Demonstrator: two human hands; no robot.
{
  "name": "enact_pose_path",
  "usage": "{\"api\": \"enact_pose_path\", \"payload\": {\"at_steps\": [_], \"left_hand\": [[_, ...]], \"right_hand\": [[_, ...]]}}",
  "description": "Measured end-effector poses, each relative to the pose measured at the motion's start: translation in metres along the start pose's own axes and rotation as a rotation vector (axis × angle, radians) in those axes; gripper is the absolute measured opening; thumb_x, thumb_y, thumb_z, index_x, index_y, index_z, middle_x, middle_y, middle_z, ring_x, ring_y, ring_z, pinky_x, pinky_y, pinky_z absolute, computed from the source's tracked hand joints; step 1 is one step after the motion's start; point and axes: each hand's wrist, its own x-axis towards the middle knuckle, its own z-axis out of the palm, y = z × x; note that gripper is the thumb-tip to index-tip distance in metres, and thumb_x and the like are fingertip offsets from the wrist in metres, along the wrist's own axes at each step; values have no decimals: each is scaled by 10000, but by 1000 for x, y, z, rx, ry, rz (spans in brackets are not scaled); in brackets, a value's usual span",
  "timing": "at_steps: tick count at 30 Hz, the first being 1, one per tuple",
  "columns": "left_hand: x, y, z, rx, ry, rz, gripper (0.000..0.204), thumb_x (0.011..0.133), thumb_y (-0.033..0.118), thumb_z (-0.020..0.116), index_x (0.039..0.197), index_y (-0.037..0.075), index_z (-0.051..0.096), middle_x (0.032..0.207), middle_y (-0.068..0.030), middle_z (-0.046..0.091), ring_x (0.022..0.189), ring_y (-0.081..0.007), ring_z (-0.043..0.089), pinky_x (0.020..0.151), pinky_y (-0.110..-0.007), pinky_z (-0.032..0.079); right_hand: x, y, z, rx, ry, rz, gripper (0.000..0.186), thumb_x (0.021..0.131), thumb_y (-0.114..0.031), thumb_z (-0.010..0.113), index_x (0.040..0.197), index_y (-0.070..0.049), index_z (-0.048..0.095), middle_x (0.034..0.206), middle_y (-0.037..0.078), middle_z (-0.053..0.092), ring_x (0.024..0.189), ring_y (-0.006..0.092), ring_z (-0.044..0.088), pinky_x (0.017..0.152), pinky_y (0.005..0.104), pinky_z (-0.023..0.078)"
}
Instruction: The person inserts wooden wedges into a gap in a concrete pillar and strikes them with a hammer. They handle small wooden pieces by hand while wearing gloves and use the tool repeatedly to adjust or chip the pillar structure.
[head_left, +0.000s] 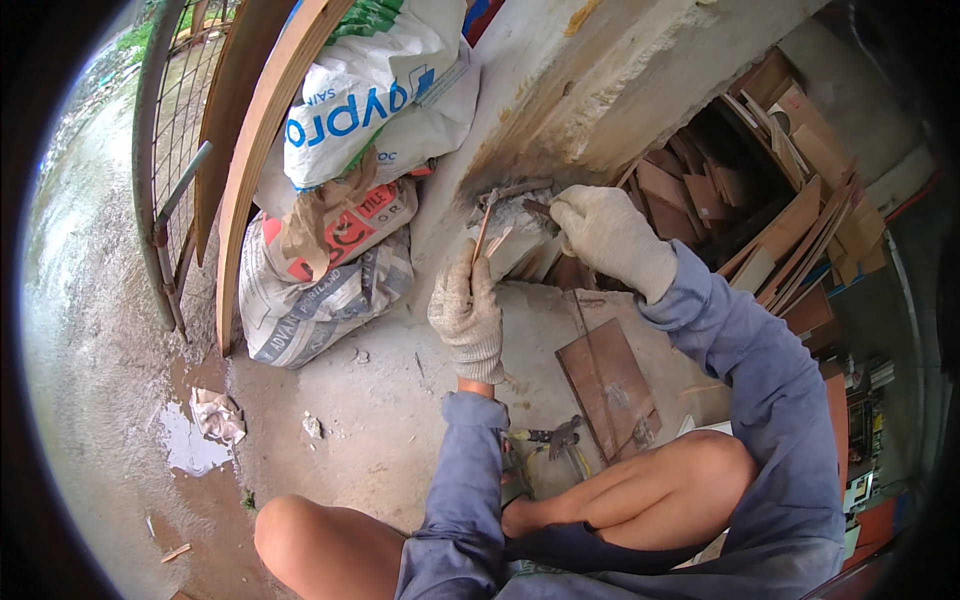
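Your left hand (466, 312) has its fingers clamped on a thin wood strip (482, 228) standing at the foot of the concrete wall (600, 90), hemmed by cement sacks (330, 270) at nine o'clock and scrap boards (780, 200) at three o'clock. Bare floor (380, 420) lies open at seven o'clock. Your right hand (608, 235), arm bent in from three o'clock, has fingers closed on a small dark tool (536, 207), its tip hard to make out.

I'm looking down at the concrete wall base (560, 130): my gloved left hand (467, 310) grips a thin rusty rod (482, 228) angled up at it. My gloved right hand (610, 238) presses a dark tool (535, 208) against it. Cement sacks (330, 250) sit left of the wall, pliers (560, 437) lie below it.
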Motion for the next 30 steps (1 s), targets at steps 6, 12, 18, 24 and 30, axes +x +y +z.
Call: {"api": "enact_pose_path", "payload": {"at_steps": [6, 12, 18, 24, 30], "left_hand": [[10, 4, 10, 114, -53, 98, 281, 927, 16, 696, 1205, 52, 718, 872, -152, 670, 730, -278, 643, 679, -372, 528], [14, 3, 17, 154, -13, 172, 296, 927, 29, 690, 1216, 83, 717, 886, -167, 674, 737, -310, 655, 669, -394, 528], [16, 2, 18, 316, -20, 261, 303, 924, 26, 681, 1217, 94, 713, 881, -166, 665, 723, -310, 644, 665, -405, 524], [10, 4, 16, 189, 33, 188, 279, 934, 27, 679, 1208, 66, 712, 880, -153, 666, 726, -296, 641, 669, -398, 522], [8, 5, 17, 229, 20, 216, 273, 939, 16, 674, 1208, 49, 706, 888, -150, 667, 739, -296, 643, 674, -390, 525]], "right_hand": [[-7, -35, -10, 786, -64, 717, 293, 1038, -247, 548, 1132, 7, 660, 770, 92, 688, 506, 125, 573, 428, 286, 453], [-14, -30, -3, 1122, -61, 746, 345, 1022, -207, 575, 1255, 43, 624, 754, 75, 680, 524, 91, 565, 426, 255, 434], [-28, -27, -6, 446, 123, 295, 326, 948, -182, 635, 1169, 50, 694, 854, 224, 730, 693, 300, 716, 616, 369, 561], [-34, -14, 6, 183, 234, 96, 323, 931, -147, 647, 1177, 59, 690, 845, 233, 723, 755, 299, 740, 700, 364, 572], [-25, -14, 31, 145, 327, 101, 257, 920, -169, 613, 1069, 10, 723, 866, 256, 709, 833, 415, 708, 749, 485, 571]]}}
